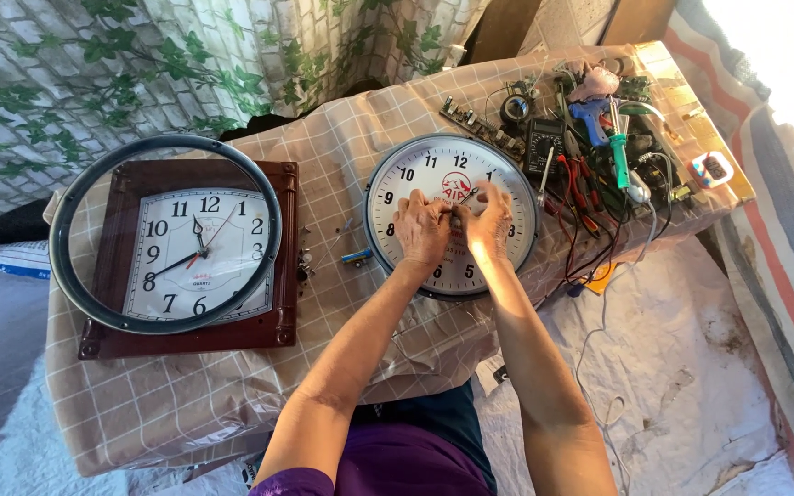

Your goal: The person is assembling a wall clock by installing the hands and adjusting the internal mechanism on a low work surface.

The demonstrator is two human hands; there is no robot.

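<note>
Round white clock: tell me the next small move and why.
Probably press the hand down gently onto the centre post: both hands, left hand and right hand, pinch at the middle of the round white clock, whose face lies uncovered.

The single head camera looked steeply down from above onto the cloth-covered table [186, 395], at arm's length.

A tabletop [186, 395] draped in beige checked cloth stands against a wall [39, 83] papered with grey brick and green ivy (bright daylight enters at the upper right), over a pale sheeted floor [691, 367].
</note>
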